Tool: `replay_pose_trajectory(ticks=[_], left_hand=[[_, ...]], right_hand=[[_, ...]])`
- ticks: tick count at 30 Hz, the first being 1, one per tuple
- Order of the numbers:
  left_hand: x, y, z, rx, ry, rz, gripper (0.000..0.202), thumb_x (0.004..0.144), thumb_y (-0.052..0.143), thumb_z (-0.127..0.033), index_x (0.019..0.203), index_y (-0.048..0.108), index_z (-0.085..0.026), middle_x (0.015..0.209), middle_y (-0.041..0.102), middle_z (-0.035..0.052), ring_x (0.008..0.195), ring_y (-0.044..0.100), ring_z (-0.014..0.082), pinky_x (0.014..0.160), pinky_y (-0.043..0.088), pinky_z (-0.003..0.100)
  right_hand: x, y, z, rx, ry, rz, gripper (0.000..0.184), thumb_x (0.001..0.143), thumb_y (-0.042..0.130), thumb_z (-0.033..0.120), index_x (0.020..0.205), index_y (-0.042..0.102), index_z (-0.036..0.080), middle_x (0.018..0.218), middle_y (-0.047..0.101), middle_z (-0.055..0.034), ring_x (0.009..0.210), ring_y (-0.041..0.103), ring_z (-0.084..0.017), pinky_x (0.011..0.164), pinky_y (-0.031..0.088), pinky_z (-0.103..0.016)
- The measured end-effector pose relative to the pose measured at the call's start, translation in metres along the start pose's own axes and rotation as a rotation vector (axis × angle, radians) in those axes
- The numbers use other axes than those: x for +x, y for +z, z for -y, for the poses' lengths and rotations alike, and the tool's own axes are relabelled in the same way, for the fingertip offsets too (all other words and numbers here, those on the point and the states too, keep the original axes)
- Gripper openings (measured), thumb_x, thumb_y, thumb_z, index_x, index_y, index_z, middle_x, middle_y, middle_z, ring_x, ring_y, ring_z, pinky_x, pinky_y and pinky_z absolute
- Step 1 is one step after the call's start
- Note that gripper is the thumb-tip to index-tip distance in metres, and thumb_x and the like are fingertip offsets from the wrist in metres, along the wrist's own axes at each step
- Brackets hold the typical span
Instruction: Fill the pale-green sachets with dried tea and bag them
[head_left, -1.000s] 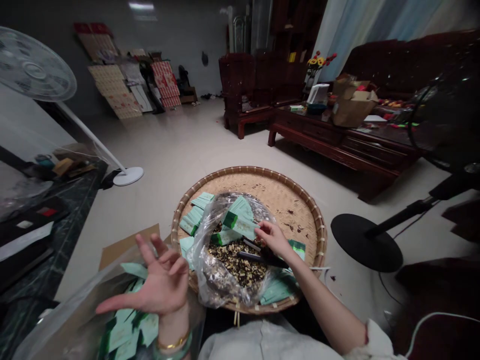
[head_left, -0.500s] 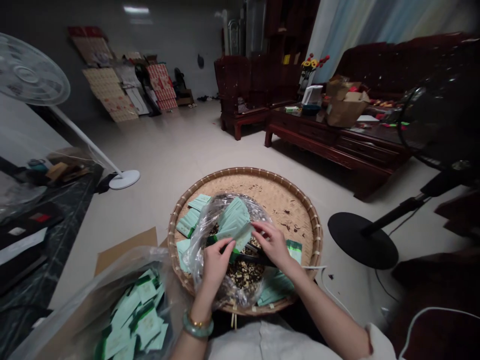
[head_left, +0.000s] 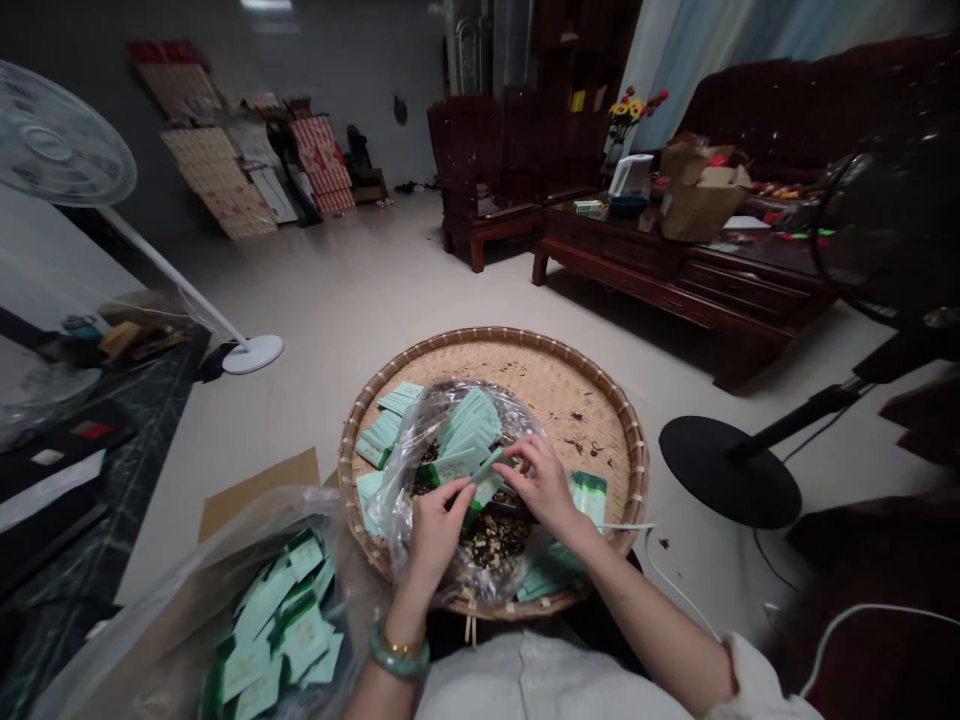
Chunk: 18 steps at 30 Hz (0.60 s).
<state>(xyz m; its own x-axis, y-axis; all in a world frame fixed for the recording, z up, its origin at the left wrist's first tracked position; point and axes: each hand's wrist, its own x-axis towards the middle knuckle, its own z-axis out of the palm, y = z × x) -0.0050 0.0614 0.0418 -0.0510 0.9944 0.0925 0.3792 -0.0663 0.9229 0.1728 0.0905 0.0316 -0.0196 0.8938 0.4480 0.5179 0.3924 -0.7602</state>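
Observation:
Over the round woven bamboo tray (head_left: 626, 430), my left hand (head_left: 436, 525) and my right hand (head_left: 546, 488) pinch a small mint-green sachet (head_left: 487, 466) between thumbs and fingers, one at each end. Just behind it, a fanned stack of sachets (head_left: 471, 420) rests in an open clear plastic bag (head_left: 401, 470). Dark and pale dried bits (head_left: 499, 545) lie in the bag. A dark tool, partly hidden by my right hand, lies across them; its kind is unclear. More sachets (head_left: 379, 438) lie at the tray's left side and sachets (head_left: 553, 570) at its lower right.
A large plastic bag of filled-looking sachets (head_left: 289, 630) stands at lower left by a cardboard flap (head_left: 259, 490). A white fan (head_left: 253, 354) is at left, a black fan (head_left: 731, 470) at right. A wooden table (head_left: 675, 275) stands behind. A white cable (head_left: 671, 585) runs at right.
The sachet between my hands has tilted from lying flatter to nearly edge-on. My hands have barely moved, and the whole view has shifted slightly.

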Motion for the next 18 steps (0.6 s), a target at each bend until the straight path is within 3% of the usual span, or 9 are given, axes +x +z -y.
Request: replay_pose_trajectory(ticks=[3, 7, 9, 13, 18], left_hand=[[0.002, -0.003, 0.003, -0.004, 0.006, -0.007, 0.019, 0.073, 0.065, -0.031, 0.085, 0.076, -0.02, 0.088, 0.076, 0.006, 0.083, 0.07, 0.0244, 0.081, 0.053, 0.037], [0.006, -0.004, 0.01, -0.131, -0.114, -0.08, 0.026, 0.072, 0.066, -0.034, 0.088, 0.075, -0.016, 0.092, 0.075, 0.0087, 0.088, 0.069, 0.0249, 0.086, 0.051, 0.039], [0.007, -0.003, 0.012, -0.186, -0.144, -0.096, 0.029, 0.074, 0.064, -0.036, 0.09, 0.074, -0.016, 0.094, 0.075, 0.009, 0.09, 0.068, 0.0243, 0.089, 0.049, 0.038], [0.005, 0.0, 0.008, -0.211, -0.125, -0.12, 0.028, 0.075, 0.063, -0.038, 0.088, 0.074, -0.016, 0.093, 0.075, 0.0081, 0.089, 0.067, 0.0229, 0.089, 0.048, 0.036], [0.004, -0.002, 0.004, -0.193, -0.073, -0.052, 0.027, 0.076, 0.061, -0.038, 0.086, 0.074, -0.017, 0.089, 0.075, 0.0067, 0.087, 0.067, 0.0226, 0.085, 0.049, 0.034]], right_hand=[[0.007, -0.006, 0.001, 0.017, -0.005, 0.096, 0.023, 0.082, 0.062, 0.037, 0.068, 0.064, 0.02, 0.072, 0.06, -0.0051, 0.073, 0.057, -0.02, 0.067, 0.047, -0.032], [0.006, -0.01, 0.007, 0.114, -0.025, 0.109, 0.016, 0.084, 0.06, 0.032, 0.078, 0.067, 0.02, 0.077, 0.066, -0.0063, 0.075, 0.058, -0.02, 0.071, 0.047, -0.032], [0.004, -0.009, 0.011, 0.183, 0.052, 0.153, 0.016, 0.082, 0.06, 0.032, 0.083, 0.069, 0.019, 0.08, 0.068, -0.0063, 0.074, 0.059, -0.019, 0.069, 0.047, -0.03], [0.003, -0.006, 0.015, 0.404, 0.259, 0.376, 0.022, 0.077, 0.064, 0.037, 0.083, 0.07, 0.017, 0.077, 0.069, -0.0031, 0.07, 0.059, -0.016, 0.065, 0.048, -0.026], [0.005, -0.002, 0.011, 0.641, 0.453, 0.546, 0.036, 0.073, 0.064, 0.051, 0.08, 0.071, 0.016, 0.07, 0.066, -0.0005, 0.059, 0.054, -0.012, 0.055, 0.049, -0.024]])
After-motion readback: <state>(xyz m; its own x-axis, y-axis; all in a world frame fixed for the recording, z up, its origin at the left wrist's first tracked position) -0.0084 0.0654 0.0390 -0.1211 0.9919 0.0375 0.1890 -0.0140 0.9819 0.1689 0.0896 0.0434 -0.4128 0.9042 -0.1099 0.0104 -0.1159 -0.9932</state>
